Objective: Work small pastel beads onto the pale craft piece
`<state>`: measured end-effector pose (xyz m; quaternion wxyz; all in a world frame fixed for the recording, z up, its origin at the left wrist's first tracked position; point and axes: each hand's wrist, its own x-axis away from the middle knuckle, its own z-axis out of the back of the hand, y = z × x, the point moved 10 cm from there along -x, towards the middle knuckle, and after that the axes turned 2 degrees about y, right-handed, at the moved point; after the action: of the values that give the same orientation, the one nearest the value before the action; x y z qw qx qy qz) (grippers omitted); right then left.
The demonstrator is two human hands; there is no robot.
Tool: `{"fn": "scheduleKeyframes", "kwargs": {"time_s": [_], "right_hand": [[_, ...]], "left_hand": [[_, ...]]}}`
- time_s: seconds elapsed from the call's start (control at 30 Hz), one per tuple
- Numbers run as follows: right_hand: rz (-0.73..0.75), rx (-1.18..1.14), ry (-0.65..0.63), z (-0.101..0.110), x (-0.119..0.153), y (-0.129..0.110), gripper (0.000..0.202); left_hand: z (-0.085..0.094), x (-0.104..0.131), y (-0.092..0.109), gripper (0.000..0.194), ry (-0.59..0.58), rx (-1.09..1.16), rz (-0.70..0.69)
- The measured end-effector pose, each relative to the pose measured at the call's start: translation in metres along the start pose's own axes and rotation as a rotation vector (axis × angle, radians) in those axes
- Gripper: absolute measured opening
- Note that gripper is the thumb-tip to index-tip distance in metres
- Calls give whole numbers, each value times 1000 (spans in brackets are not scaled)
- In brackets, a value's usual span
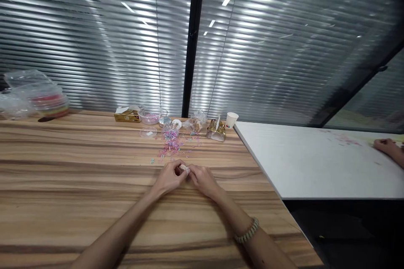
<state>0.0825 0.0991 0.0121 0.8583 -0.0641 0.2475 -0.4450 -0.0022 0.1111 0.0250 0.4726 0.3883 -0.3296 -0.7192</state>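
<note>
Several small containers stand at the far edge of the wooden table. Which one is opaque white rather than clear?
The paper cup, rightmost in the row beside the gold foil packet; the bowl and the lid further left are clear plastic.

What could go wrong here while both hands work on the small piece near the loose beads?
1. The tiny piece pinched between the left hand and right hand could slip and get lost among the scattered beads.
2. A forearm sweep might push those beads along the wooden table toward its right edge, so they may roll off.

ceiling lights glare on blinds (pixel 94 50); edges warped, corners dark.
</note>
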Motion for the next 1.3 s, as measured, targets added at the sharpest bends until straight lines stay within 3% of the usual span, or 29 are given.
{"fn": "scheduleKeyframes", "kwargs": {"time_s": [0.9,1.3], "right_hand": [[-17,-1,-21,4,0,-4,18],[-46,-11,-43,4,-1,-3,17]], "left_hand": [[-7,0,-6,22,-61,-1,34],[-5,1,-2,22,-65,-117,11]]}}
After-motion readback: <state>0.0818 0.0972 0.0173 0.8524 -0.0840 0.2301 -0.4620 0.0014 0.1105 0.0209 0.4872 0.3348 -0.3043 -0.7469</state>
